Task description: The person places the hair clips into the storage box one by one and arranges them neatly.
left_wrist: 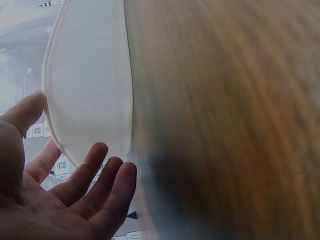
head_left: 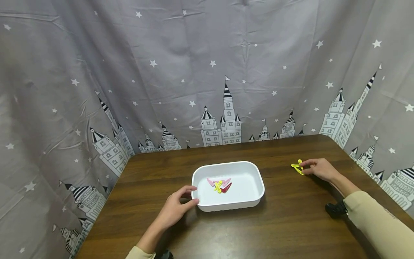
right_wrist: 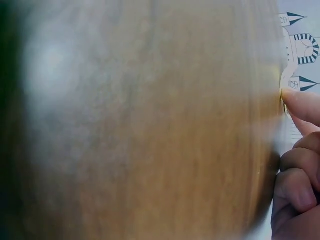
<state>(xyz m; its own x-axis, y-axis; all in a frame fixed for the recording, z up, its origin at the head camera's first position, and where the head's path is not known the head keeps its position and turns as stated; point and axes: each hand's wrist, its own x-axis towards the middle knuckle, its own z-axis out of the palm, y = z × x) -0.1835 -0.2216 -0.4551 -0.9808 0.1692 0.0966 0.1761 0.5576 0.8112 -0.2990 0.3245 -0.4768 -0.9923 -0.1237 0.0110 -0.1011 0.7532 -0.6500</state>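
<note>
In the head view a white plastic tray stands mid-table. Pink hair clips, a dark red hair clip and yellow hair clips lie together inside it. My left hand holds the tray's left end, thumb and index finger at the rim; the left wrist view shows the other fingers loosely bent beside the outer wall. Far to the right, my right hand has its thumb and index finger on a small group of yellow hair clips, pinching one; its other fingers are curled.
The brown wooden table reaches back to a grey curtain printed with stars and castles. The curtain also hangs along the left and right sides. A dark band sits at the right wrist.
</note>
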